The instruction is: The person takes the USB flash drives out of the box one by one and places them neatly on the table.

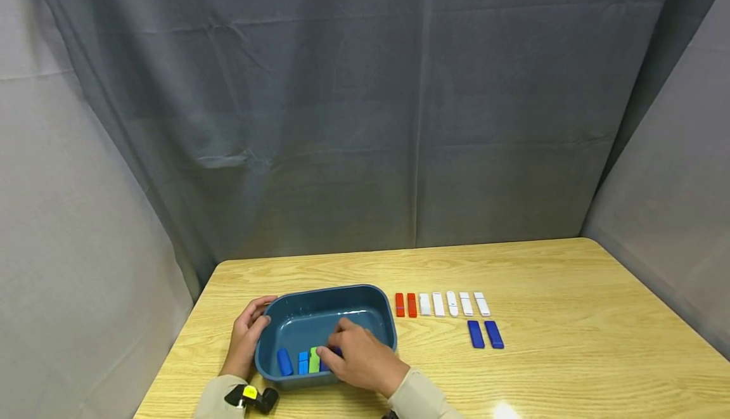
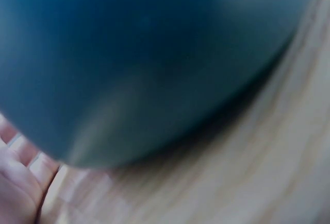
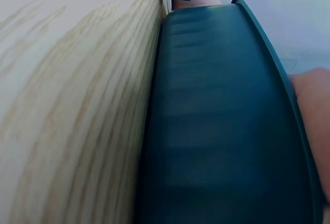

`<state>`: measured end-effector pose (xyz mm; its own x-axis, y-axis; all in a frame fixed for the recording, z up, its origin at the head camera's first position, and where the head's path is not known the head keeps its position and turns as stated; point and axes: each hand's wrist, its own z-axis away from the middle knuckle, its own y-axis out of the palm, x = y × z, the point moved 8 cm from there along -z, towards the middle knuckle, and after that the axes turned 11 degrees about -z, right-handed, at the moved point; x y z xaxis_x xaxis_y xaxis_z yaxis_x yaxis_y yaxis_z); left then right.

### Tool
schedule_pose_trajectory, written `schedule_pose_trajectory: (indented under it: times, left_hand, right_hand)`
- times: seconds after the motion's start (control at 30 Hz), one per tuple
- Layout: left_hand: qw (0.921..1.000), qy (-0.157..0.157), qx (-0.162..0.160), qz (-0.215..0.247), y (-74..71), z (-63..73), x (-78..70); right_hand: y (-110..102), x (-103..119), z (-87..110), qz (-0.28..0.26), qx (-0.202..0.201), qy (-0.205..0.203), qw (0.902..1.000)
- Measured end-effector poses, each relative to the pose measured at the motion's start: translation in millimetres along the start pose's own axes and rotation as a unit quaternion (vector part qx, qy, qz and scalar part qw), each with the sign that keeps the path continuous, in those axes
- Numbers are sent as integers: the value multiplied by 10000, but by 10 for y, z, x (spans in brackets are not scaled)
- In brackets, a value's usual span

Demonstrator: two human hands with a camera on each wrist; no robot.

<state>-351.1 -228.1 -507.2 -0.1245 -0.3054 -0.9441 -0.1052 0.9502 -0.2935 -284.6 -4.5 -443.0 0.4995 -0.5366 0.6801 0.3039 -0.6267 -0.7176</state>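
A dark teal tray stands on the left part of the table. My left hand grips its left end, thumb at the rim and fingers along the outer wall. In the left wrist view the tray's wall fills most of the picture. My right hand reaches over the near right rim and pinches a dark blue USB stick inside, partly hidden by the fingers. Left of it in the tray lie a green USB stick, a light blue one and a blue one.
Right of the tray, a row on the wooden table holds two red USB sticks and several white ones. Two dark blue sticks lie nearer me. A grey curtain hangs behind the table.
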Motion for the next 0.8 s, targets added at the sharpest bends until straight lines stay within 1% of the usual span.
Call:
schedule_pose_trajectory:
  times: [0.13,0.4,0.57,0.7,0.8]
  left_hand:
    - [10000,-14,9,-17,8,-5,-5]
    - [9999,119,-24,-69,9,-12,-4]
    - [9999,105,-39,-90,4,-2,-1]
    - [9999,149,-13,-82,4,7,-9]
    - [9998,175,6,-33,3,16,-18]
  right_hand:
    - [-40,-25,-2,-249,-204,84,9994]
    - [-147,-45,0,-496,-589,87,9970]
    - [-179,-61,5,-721,-664,66,9952]
    - [-185,-55,2,-697,-693,-24,9952]
    - [-190,-58,-7,-671,-742,-2,9950]
